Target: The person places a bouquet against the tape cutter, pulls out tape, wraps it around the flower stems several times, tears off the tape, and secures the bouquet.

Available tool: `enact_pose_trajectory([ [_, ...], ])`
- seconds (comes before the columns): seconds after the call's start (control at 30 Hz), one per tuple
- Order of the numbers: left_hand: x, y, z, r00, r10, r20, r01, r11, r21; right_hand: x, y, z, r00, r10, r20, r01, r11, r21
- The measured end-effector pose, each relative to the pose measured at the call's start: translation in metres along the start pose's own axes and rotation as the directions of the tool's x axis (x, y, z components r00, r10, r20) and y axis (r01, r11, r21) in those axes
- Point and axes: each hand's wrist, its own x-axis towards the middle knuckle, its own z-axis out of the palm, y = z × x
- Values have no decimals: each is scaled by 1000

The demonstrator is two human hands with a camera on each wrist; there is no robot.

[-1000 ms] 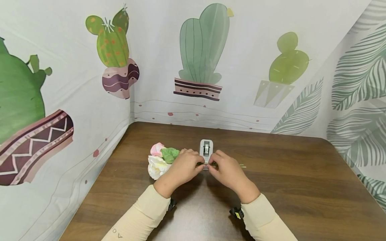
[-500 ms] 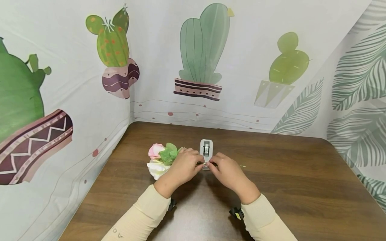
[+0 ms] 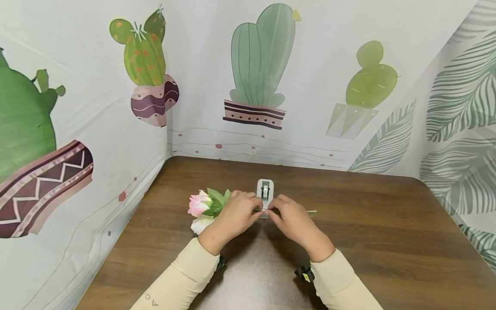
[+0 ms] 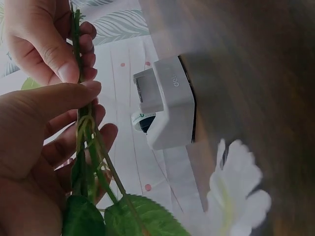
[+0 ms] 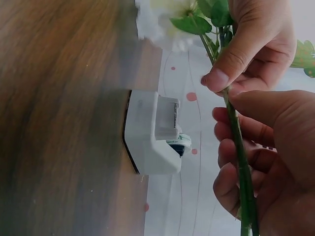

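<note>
Just before the white plastic tape dispenser (image 3: 265, 190), I see left hand (image 3: 235, 214) and right hand (image 3: 291, 220) fingers pinching thin green flower stems (image 3: 265, 210).

A dark brown wood-grain desk (image 3: 368, 224) fills the lower field. A white cloth backdrop (image 3: 329, 56) encloses it at rear and both sides, printed with potted cacti: a tall green cactus in a striped pot (image 3: 258, 69), a spotted cactus in a maroon pot (image 3: 145, 64), and grey-green fern leaves (image 3: 461, 99) on the right.
</note>
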Motion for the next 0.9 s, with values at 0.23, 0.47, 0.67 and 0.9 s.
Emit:
enact_pose_trajectory([
  [0.23,0,3,-2,999,-34,23,35,999,-31,0,0,-1,1000,-17,-16,17,1000,-2],
  [0.47,0,3,-3,996,-66,59,68,997,-43,0,2,0,997,-60,-48,58,998,-38],
  [0.67,0,2,-2,996,-46,71,51,997,-63,0,3,1,993,-89,-75,86,995,-47],
  [0.9,-1,1,-2,999,-14,46,17,998,-67,0,2,0,990,-107,-92,103,994,-43],
])
